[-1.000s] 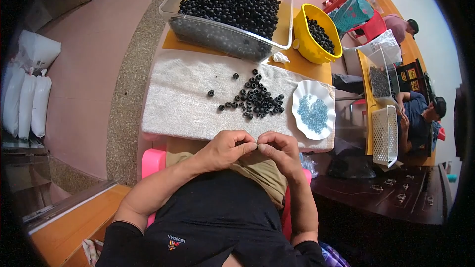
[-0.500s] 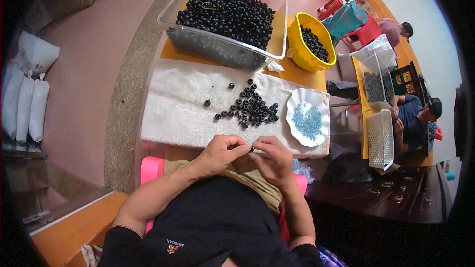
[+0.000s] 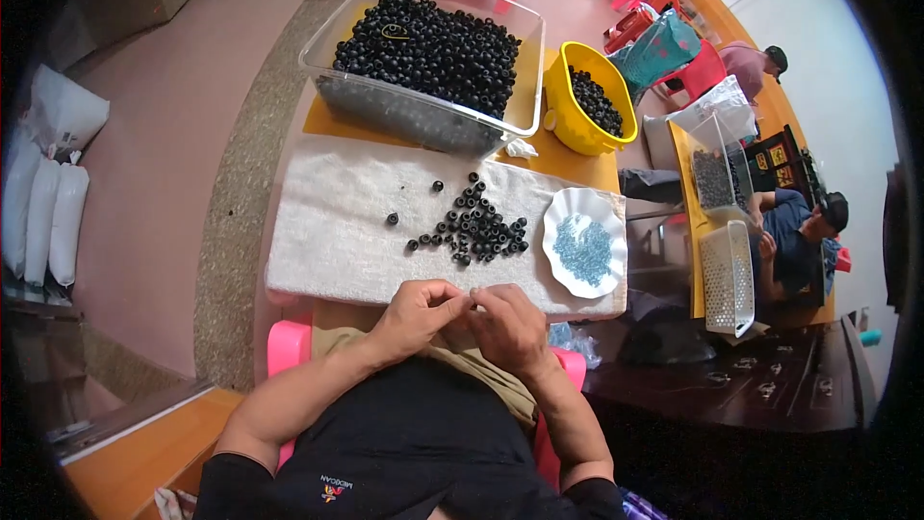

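Note:
Just off the near edge of a white cloth, my left hand (image 3: 416,320) and my right hand (image 3: 513,329) meet at the fingertips. The left thumb and forefinger pinch a small black part, mostly covered by fingers. My right fingers are closed against it; anything they hold is too small to make out. Beyond the hands lies a loose pile of small black round parts with holes (image 3: 477,225), with a few strays to its left. On the cloth's right side, a white scalloped plate (image 3: 556,204) carries tiny light-blue pieces (image 3: 585,248).
A clear plastic bin (image 3: 423,118) full of black parts stands behind the white cloth (image 3: 322,221). Right of it is a yellow basin (image 3: 584,140) with more. Further right, a person (image 3: 797,236) sits by a white perforated basket (image 3: 729,279). White sacks (image 3: 67,221) stand at left.
The view has shifted, so the table things appear slightly lower and further left. My right fingers have drawn in closer over the left fingertips, covering more of the black part.

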The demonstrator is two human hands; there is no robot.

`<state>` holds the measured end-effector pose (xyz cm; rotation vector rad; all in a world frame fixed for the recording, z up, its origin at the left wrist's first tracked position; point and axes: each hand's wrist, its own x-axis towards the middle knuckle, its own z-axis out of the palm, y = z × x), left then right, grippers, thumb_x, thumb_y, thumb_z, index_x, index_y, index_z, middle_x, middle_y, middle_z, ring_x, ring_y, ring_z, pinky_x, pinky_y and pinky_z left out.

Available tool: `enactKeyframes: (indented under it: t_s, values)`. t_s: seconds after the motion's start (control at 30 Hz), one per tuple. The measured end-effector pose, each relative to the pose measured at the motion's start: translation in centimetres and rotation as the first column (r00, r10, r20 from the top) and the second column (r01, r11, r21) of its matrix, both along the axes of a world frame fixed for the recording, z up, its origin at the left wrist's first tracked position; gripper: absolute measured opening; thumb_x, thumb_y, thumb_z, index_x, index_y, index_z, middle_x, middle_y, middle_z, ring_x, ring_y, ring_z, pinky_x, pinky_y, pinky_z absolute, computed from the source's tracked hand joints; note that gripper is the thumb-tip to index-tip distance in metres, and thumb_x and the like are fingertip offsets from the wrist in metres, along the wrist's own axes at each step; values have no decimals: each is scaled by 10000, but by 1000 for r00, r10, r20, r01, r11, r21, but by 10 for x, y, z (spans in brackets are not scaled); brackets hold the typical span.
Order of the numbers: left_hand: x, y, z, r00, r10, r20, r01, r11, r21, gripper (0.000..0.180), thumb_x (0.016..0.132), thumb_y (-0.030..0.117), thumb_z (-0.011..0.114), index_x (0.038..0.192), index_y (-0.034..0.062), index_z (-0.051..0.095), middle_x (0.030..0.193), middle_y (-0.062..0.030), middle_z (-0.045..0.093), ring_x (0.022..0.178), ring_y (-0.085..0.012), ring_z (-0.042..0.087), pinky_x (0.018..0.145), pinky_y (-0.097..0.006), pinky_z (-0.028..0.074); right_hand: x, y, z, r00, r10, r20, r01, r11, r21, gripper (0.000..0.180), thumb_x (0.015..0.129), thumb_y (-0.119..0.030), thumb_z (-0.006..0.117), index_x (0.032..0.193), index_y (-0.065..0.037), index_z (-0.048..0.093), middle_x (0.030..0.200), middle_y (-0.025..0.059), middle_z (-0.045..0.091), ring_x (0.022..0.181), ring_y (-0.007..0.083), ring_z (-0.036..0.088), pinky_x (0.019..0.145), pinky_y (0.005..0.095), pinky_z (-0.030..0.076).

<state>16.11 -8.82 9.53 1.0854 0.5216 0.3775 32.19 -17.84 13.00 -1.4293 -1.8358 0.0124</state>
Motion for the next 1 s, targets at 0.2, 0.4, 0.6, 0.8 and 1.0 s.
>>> enactKeyframes:
  t_s: [0.2,0.4,0.6,0.8,1.0]
  values:
    - [3,-2,-4,996,90,28,-88,995,-55,252,960,214,631,1029,-23,677,881,-41,686,777,-82,622,699,-235,522,41,19,14,987,-163,9,163,987,4,304,726,35,737,1005,-31,637,954,132,647,872,286,657,745,342,535]
    - [3,-3,-2,995,95,-29,-92,992,84,206,928,172,668,1003,-20,682,851,-29,674,754,-74,611,698,-229,515,127,49,34,931,-365,20,361,927,104,199,823,65,646,1012,7,637,1033,101,628,903,155,631,762,245,520]
    - [-1,-4,-2,989,141,-55,-130,978,160,218,912,189,680,972,-19,697,802,-25,678,735,-63,600,664,-240,496,167,96,79,890,-455,47,414,846,337,196,841,25,658,1036,24,646,1048,112,637,862,176,640,747,280,523]
    - [4,-2,-2,989,146,-24,-139,971,193,185,909,152,678,977,-20,688,831,-22,675,751,-63,594,677,-234,496,232,147,75,832,-547,96,515,824,236,240,835,-2,663,1074,15,651,1074,141,654,809,186,663,713,286,524]
    - [-4,5,-2,963,265,-43,-250,943,221,162,913,125,670,993,-16,676,840,-12,664,751,-55,583,672,-217,487,150,110,43,978,-190,89,202,966,-159,259,779,110,653,1012,-2,657,853,43,671,733,91,633,661,237,511]
